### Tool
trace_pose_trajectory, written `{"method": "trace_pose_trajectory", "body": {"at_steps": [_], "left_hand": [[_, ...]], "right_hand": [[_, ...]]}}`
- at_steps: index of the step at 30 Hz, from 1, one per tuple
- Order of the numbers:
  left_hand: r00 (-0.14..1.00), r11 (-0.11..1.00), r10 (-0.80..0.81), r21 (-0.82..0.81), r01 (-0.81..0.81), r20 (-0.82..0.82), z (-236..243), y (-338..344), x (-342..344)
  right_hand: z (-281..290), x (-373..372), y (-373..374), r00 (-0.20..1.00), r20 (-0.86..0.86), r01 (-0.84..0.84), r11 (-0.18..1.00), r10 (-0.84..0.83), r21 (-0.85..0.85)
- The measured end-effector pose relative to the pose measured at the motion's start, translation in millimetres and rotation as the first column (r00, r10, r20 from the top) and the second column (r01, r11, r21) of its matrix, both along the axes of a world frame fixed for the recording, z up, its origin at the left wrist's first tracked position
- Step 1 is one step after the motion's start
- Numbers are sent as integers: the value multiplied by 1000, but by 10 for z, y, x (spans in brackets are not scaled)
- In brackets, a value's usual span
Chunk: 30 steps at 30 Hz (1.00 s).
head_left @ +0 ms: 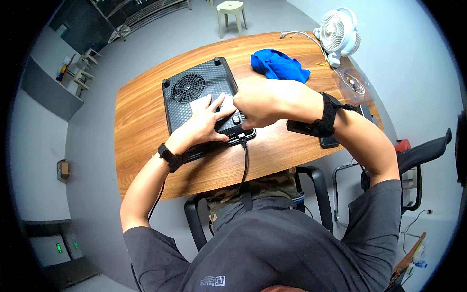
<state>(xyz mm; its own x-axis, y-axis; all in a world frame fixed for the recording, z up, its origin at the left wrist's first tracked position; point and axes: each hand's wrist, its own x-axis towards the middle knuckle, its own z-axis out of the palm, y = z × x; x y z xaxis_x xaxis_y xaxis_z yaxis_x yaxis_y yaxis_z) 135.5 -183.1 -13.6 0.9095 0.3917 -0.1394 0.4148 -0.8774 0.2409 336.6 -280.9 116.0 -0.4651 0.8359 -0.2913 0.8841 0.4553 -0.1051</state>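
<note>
Lying on the surface (141,126): upturned black appliance (211,86). Left hand (210,118) spread across it; right hand (256,101) curled at its right side, cannot tell if clamped. Likely step: bracing, working that side; next calls for steady pressure.

The bottom of the black induction cooktop (216,82) looks like hard plastic, bumpy and a bit shiny. Its round vent (188,88) looks like matt plastic with thin ribs. The pale sticker (198,104) looks like smooth paper. The power cord (246,160) has a smooth, rubbery skin. The surface (141,126) looks like wood, streaky and smooth, with a soft shine. The blue cloth (279,65) looks soft, matt and crumpled. The fan (335,31) and the stool (230,7) look like smooth plastic. The shirt (272,238) is dull, matt cloth.
</note>
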Motion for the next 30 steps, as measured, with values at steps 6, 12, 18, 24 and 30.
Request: {"method": "trace_pose_trajectory", "body": {"at_steps": [6, 12, 18, 24, 30], "left_hand": [[999, 997, 21, -69, -24, -31, 104, 6, -3], [908, 971, 189, -206, -118, 375, 304, 248, -655], [740, 807, 581, -357, -470, 339, 8, 88, -1719], [699, 696, 693, -418, -584, 176, -346, -283, -2105], [510, 508, 832, -669, -542, 218, -629, -529, -1999]], "right_hand": [[340, -54, -15, 997, 40, 70, 995, -67, -68], [513, -97, 199, 971, -227, -54, 994, 73, 93], [315, -513, 451, 952, -270, -131, 989, 143, 64], [48, -927, 624, 899, -337, -280, 959, 280, 49], [-21, -1206, 640, 874, -356, -344, 939, 331, 29]]}}
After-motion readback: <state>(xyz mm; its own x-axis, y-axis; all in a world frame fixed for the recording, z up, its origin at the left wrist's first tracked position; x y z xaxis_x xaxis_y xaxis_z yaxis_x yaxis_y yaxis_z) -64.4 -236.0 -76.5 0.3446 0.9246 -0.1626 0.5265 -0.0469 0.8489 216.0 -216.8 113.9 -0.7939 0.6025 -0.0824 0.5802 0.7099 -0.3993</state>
